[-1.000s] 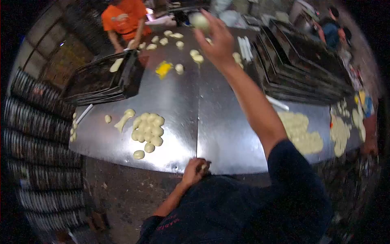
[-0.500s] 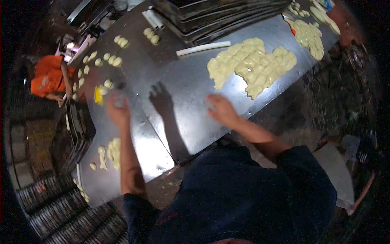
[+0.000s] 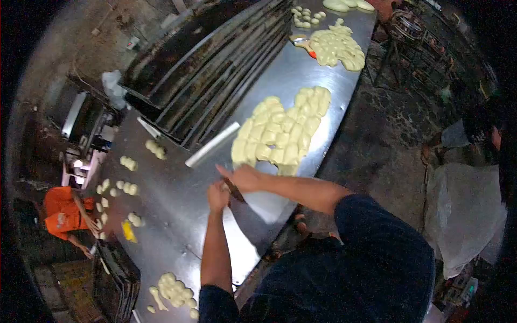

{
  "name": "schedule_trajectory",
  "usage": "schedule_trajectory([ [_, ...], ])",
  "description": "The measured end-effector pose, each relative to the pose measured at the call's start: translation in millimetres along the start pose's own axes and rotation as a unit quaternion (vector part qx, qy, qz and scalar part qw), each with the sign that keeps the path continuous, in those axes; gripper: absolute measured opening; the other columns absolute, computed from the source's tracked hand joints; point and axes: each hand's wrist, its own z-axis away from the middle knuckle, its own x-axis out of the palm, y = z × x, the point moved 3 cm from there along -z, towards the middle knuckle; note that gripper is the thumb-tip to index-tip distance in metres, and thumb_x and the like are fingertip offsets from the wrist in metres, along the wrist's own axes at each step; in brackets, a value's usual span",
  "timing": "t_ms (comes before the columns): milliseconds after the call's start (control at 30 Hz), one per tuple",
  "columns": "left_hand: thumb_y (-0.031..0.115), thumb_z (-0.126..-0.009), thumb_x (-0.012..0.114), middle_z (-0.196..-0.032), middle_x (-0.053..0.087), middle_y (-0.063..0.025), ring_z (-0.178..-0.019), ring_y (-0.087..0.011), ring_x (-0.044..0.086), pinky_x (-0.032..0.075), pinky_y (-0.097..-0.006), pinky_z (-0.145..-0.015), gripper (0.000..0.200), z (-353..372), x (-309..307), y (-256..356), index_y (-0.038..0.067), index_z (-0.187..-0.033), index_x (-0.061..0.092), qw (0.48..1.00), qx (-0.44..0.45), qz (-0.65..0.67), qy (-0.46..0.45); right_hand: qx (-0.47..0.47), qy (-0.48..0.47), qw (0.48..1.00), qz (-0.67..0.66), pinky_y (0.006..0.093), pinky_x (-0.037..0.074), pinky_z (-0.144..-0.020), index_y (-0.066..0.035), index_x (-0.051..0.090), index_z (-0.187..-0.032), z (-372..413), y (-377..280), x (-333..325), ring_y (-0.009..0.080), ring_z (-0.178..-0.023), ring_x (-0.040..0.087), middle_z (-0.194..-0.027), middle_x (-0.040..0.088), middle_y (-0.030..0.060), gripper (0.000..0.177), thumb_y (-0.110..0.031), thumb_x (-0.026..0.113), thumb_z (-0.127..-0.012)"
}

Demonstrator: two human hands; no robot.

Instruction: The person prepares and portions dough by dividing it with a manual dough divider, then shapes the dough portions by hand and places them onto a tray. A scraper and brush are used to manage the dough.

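Note:
My left hand (image 3: 218, 196) is over the metal table (image 3: 177, 210), its fingers drawn together; whether anything is in them is hidden. Right beside it, my right hand (image 3: 246, 178) reaches across with at least one finger stretched out to the left. The two hands are close together, perhaps touching. Just beyond my right hand lies a wide sheet of pale yellow dough pieces (image 3: 274, 129), pressed against one another. A white rod (image 3: 212, 144), like a rolling pin, rests on the table left of this dough. A dark shadow falls beneath my hands.
Stacked dark trays (image 3: 210, 70) stand at the table's far side. More dough (image 3: 338, 48) lies beyond, by a scraper with an orange part (image 3: 311, 53). Small dough balls (image 3: 129, 187) and a yellow item (image 3: 128, 231) are leftward. A person in orange (image 3: 64, 212) works at the left edge.
My hands, apart before, have come together near the dough sheet. The view has turned, showing more of the tray stack and the floor at right.

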Motion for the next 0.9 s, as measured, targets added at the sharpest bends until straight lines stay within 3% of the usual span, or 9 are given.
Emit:
schedule_trajectory([
  [133, 0.010, -0.068, 0.056, -0.077, 0.065, -0.0244, -0.080, -0.0431, 0.065, 0.050, -0.0471, -0.072, 0.028, 101, -29, -62, 0.005, -0.090, 0.073, 0.998, -0.050, -0.027, 0.039, -0.117, -0.089, 0.983, -0.108, 0.0516, 0.052, -0.061, -0.015, 0.018, -0.153, 37, -70, 88, 0.0414, -0.071, 0.065, -0.074, 0.062, 0.0245, 0.089, -0.008, 0.061, -0.075],
  [233, 0.008, -0.066, 0.059, -0.069, 0.064, -0.0203, -0.069, -0.0363, 0.065, 0.051, -0.0426, -0.066, 0.020, 202, -74, -120, 0.001, -0.081, 0.072, 0.987, -0.109, -0.035, 0.117, -0.185, -0.211, 0.916, -0.286, 0.0460, 0.054, -0.070, -0.010, 0.060, -0.127, 74, -164, 100, 0.0365, -0.073, 0.067, -0.081, 0.068, 0.0223, 0.052, -0.008, 0.058, -0.076],
  [367, -0.005, -0.069, 0.055, -0.079, 0.057, -0.0127, -0.069, -0.0239, 0.057, 0.049, -0.0351, -0.068, 0.017, 361, -97, -189, -0.004, -0.084, 0.050, 0.826, -0.324, 0.256, 0.383, -0.058, -0.151, 0.922, -0.352, 0.0378, 0.049, -0.060, -0.001, 0.070, -0.085, 52, -135, 116, 0.0210, -0.065, 0.060, -0.077, 0.068, 0.0166, 0.014, -0.005, 0.060, -0.076],
  [433, -0.003, -0.068, 0.058, -0.081, 0.053, -0.0139, -0.078, -0.0318, 0.054, 0.045, -0.0427, -0.074, 0.024, 415, -95, -160, -0.003, -0.091, 0.051, 0.867, -0.355, -0.179, 0.302, 0.047, 0.019, 0.949, -0.311, 0.0359, 0.046, -0.055, -0.002, 0.068, -0.077, 59, -46, 108, 0.0167, -0.060, 0.055, -0.067, 0.062, 0.0117, 0.013, 0.004, 0.056, -0.076],
  [500, 0.000, -0.066, 0.060, -0.087, 0.053, -0.0173, -0.088, -0.0392, 0.051, 0.041, -0.0492, -0.078, 0.028, 424, -94, -104, -0.003, -0.093, 0.053, 0.847, -0.405, -0.182, 0.294, -0.006, 0.134, 0.967, -0.218, 0.0440, 0.047, -0.073, -0.004, 0.066, -0.086, 99, -33, 17, 0.0286, -0.083, 0.058, -0.082, 0.059, 0.0107, 0.018, 0.001, 0.060, -0.069],
  [567, 0.006, -0.063, 0.061, -0.099, 0.051, -0.0199, -0.095, -0.0392, 0.049, 0.040, -0.0489, -0.081, 0.036, 399, -68, -85, 0.003, -0.099, 0.058, 0.869, -0.357, -0.148, 0.310, 0.045, 0.257, 0.964, 0.053, 0.0472, 0.037, -0.090, -0.010, 0.061, -0.093, 109, -4, 73, 0.0300, -0.104, 0.052, -0.105, 0.055, 0.0111, 0.024, -0.016, 0.063, -0.070],
  [700, 0.031, -0.079, 0.063, -0.102, 0.053, -0.0197, -0.096, -0.0385, 0.050, 0.039, -0.0524, -0.080, 0.031, 289, -65, -78, 0.003, -0.091, 0.060, 0.888, -0.258, -0.202, 0.322, -0.234, 0.148, 0.960, 0.041, 0.0472, 0.037, -0.080, -0.011, 0.062, -0.096, 35, -121, 88, 0.0333, -0.096, 0.051, -0.103, 0.055, 0.0139, 0.027, -0.019, 0.063, -0.070],
  [833, 0.023, -0.088, 0.058, -0.095, 0.052, -0.0155, -0.090, -0.0342, 0.053, 0.041, -0.0501, -0.075, 0.017, 271, -118, -144, 0.005, -0.088, 0.058, 0.900, -0.221, -0.277, 0.253, -0.180, 0.074, 0.974, 0.117, 0.0494, 0.038, -0.084, -0.012, 0.065, -0.095, -51, -82, 97, 0.0331, -0.099, 0.053, -0.099, 0.059, 0.0150, 0.020, -0.019, 0.060, -0.077],
  [900, 0.022, -0.087, 0.057, -0.091, 0.053, -0.0161, -0.084, -0.0349, 0.051, 0.038, -0.0508, -0.070, 0.017, 324, -67, -211, 0.005, -0.085, 0.060, 0.850, -0.253, -0.289, 0.359, -0.138, 0.117, 0.975, 0.130, 0.0495, 0.039, -0.082, -0.010, 0.066, -0.095, -37, -51, 57, 0.0331, -0.098, 0.054, -0.097, 0.060, 0.0155, 0.020, -0.019, 0.060, -0.079],
])
